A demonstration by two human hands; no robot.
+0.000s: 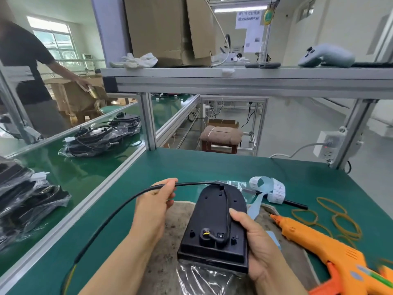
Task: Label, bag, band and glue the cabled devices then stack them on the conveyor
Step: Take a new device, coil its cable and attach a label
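Note:
My right hand (258,250) grips the right side of a black cabled device (214,222), held underside up over a worn cloth pad (180,235). My left hand (155,201) pinches the device's black cable (119,206), which arcs from the device's top to the lower left. An orange glue gun (319,245) lies to the right, its nozzle pointing at the device. A strip of white labels on blue backing (270,188) lies behind it. Several rubber bands (340,218) lie at right. A clear plastic bag (204,277) shows beneath the device. Bagged devices (100,135) are stacked on the conveyor (70,169).
More bagged devices (23,201) lie at the left edge. A person (25,81) stands at far left by cardboard boxes. An aluminium shelf (244,79) overhead carries a cardboard box (170,30), white gloves (138,59) and a grey controller (327,55). A power socket (328,143) hangs at right.

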